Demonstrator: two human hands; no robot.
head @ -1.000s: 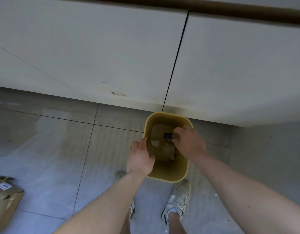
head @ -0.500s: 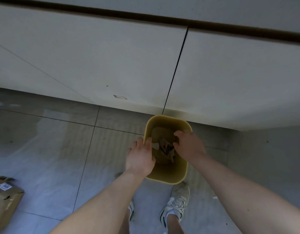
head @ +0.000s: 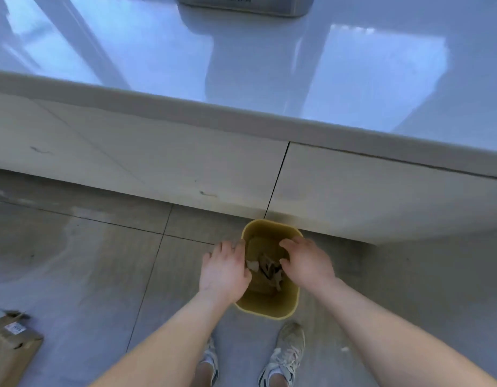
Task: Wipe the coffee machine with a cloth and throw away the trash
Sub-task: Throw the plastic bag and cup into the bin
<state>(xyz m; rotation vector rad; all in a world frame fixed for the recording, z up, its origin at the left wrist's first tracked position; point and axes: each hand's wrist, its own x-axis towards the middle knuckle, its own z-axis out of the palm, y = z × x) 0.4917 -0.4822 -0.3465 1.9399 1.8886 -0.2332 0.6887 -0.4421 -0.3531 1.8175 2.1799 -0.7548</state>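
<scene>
A yellow trash bin [head: 265,307] stands on the floor against the white cabinet, just ahead of my feet. Crumpled brown and white trash [head: 265,268] lies inside it. My left hand [head: 223,270] hovers over the bin's left rim, fingers relaxed, holding nothing. My right hand [head: 307,263] is over the bin's right side, fingers loosely spread and empty. At the top edge, on the glossy counter, the grey base of the coffee machine [head: 244,5] shows. No cloth is in view.
The white counter edge [head: 241,115] overhangs the cabinet doors [head: 185,163]. A brown cardboard box [head: 10,350] lies on the tiled floor at the lower left. My two shoes [head: 286,356] stand right behind the bin.
The dark item my right hand held over the bin a second ago is gone from it; trash lies in the bin. The view has tilted up, showing the counter top and machine base.
</scene>
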